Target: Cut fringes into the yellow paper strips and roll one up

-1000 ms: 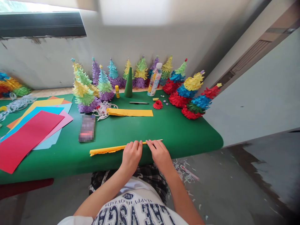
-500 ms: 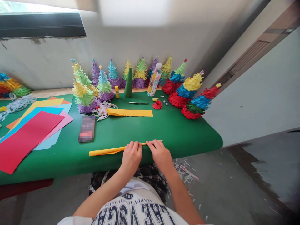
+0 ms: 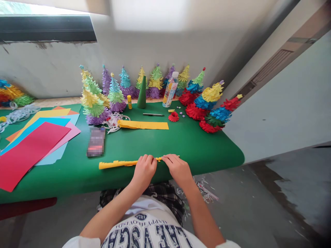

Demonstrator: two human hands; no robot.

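Note:
A yellow paper strip [image 3: 116,165], rolled into a long narrow tube with fringed edges, lies along the front of the table. My left hand [image 3: 145,168] is closed around its middle. Beyond that, my right hand [image 3: 177,166] pinches the thinner right part. A thin pale tip pokes out past my right fingers; whether it is a stick or paper I cannot tell. Behind the hands a flat yellow strip [image 3: 144,125] with a folded left end rests on the table, close to a fringed red paper ring [image 3: 173,116] and a black pen [image 3: 153,114].
Fringed paper trees [image 3: 94,98] line the back of the green table [image 3: 196,151], with a bare green cone [image 3: 142,93], a bottle [image 3: 170,89] and a glue stick [image 3: 129,102] among them. A phone [image 3: 96,142] and coloured sheets [image 3: 38,148] lie left. Paper scraps [image 3: 208,191] litter the floor.
The rolled yellow paper has turned between my hands, and its fringed edge now shows on the upper side. Both hands stay in nearly the same place.

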